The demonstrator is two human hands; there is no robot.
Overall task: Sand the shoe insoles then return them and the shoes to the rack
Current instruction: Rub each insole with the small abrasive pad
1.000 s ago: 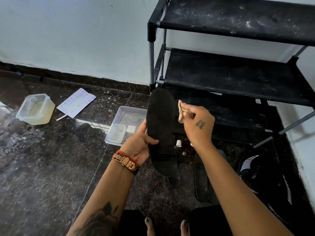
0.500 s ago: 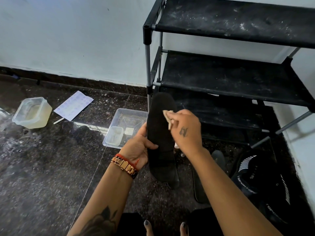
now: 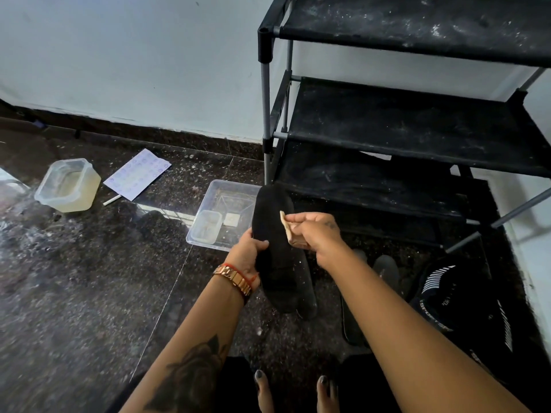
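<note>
My left hand (image 3: 250,252) grips a black insole (image 3: 275,254) by its left edge and holds it upright above the floor. A folded tan piece of sandpaper (image 3: 289,231) is pinched in my right hand (image 3: 317,232) and rests against the insole's right side, near its upper half. A second dark insole (image 3: 354,320) lies flat on the floor under my right forearm. Black shoes with white stripes (image 3: 453,296) sit on the floor at the right. The black shoe rack (image 3: 402,126) stands behind, its shelves dusty and bare.
A clear plastic tray (image 3: 219,201) holding a small clear box lies on the dark stone floor left of the insole. Further left are a cloudy plastic tub (image 3: 67,186), a printed sheet (image 3: 137,174) and a white stick. My toes show at the bottom edge.
My right hand with the sandpaper moved from the insole's top right edge onto its face, then down its right side. The view has tilted slightly; my left hand keeps its grip.
</note>
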